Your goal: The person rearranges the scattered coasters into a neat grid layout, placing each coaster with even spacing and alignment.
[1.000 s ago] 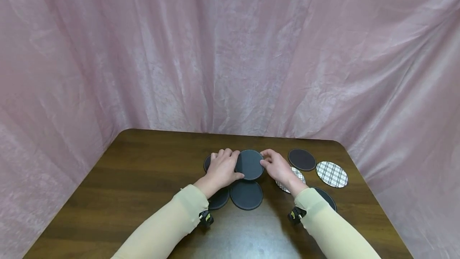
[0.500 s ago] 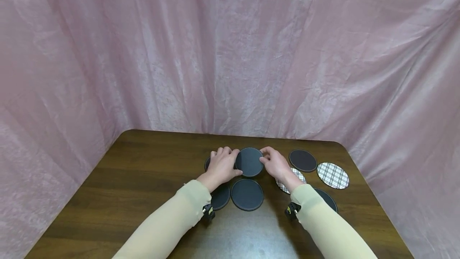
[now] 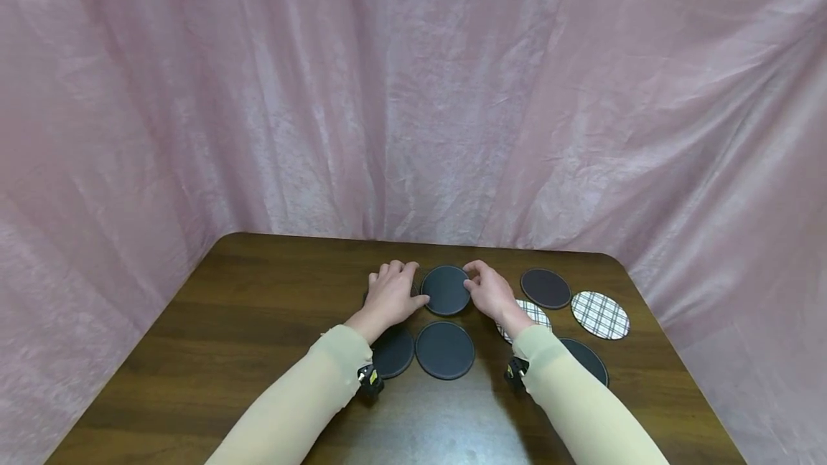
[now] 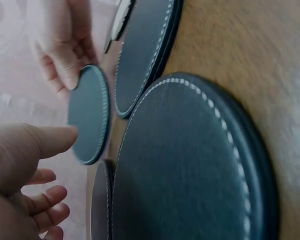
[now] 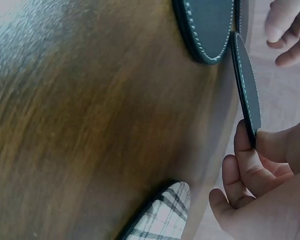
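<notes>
Between thumb and index finger, my right hand (image 3: 491, 294) pinches the right edge of a round dark coaster (image 3: 446, 290) with pale stitching. In the right wrist view this coaster (image 5: 248, 87) tilts up off the wooden table. My left hand (image 3: 390, 294) is at its other side, fingers loosely spread, the thumb tip overlapping its edge in the left wrist view. Nearer to me lie two similar coasters, a right one (image 3: 445, 350) and a left one (image 3: 393, 352) partly behind my left wrist. A browner coaster (image 4: 101, 200) lies mostly hidden under my left hand.
On the right of the table (image 3: 258, 307) lie a dark brown coaster (image 3: 545, 288), a plaid coaster (image 3: 600, 315), another plaid one (image 3: 534, 313) partly under my right wrist, and a dark one (image 3: 586, 359) beside my sleeve. A pink curtain (image 3: 413, 92) hangs behind.
My left hand has let go of the coaster's left edge and drawn slightly left. The coaster has moved a little away from the nearer one, still pinched by my right hand.
</notes>
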### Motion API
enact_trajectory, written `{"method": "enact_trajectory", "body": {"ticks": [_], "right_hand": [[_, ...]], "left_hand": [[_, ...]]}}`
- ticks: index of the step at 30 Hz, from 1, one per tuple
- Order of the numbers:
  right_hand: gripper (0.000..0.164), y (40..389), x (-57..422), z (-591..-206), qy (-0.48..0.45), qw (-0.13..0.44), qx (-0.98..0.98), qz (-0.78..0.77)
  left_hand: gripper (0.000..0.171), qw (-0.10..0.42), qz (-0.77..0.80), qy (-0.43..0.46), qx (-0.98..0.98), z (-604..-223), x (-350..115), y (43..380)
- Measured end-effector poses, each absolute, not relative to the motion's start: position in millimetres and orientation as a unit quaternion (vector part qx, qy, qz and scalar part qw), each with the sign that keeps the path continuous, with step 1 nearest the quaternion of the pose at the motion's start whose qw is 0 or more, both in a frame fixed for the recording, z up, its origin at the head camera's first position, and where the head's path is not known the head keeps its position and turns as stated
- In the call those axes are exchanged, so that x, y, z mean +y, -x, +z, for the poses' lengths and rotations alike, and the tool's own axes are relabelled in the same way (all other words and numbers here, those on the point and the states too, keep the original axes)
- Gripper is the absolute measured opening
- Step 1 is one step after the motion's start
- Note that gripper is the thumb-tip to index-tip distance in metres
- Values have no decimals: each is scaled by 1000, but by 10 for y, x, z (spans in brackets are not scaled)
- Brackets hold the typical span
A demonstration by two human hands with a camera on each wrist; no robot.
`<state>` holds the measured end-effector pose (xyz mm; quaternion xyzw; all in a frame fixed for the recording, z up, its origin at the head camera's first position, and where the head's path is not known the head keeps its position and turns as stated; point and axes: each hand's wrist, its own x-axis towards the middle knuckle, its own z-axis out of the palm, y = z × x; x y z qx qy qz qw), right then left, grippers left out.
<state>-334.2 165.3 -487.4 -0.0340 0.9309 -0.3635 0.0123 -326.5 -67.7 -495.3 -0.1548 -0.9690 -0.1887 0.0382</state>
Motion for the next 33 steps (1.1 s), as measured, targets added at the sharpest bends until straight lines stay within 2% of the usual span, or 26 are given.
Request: {"method": "enact_trajectory", "body": {"ticks": [5,14,20,29,33], "right_hand": [[33,3358,1632,-4926,32,13,941,-337],[31,3323,1543,-4938,54,6,961,-271],[33,3291,1557,-4954,63,1,969,-239],[54,3155,1539,-4903,107,12,980,-169],[55,3127,1529,-4933,109,3,982,-155]], "left_hand": [[69,49,-204,154,-965,-4984,-774,3253],[67,18,-175,151,-973,-5039,-779,3254],[65,16,-142,151,-978,-5037,-731,3243],[55,24,-125,157,-979,-5042,-706,3216],[51,28,-118,165,-979,-5060,-692,3196]]}}
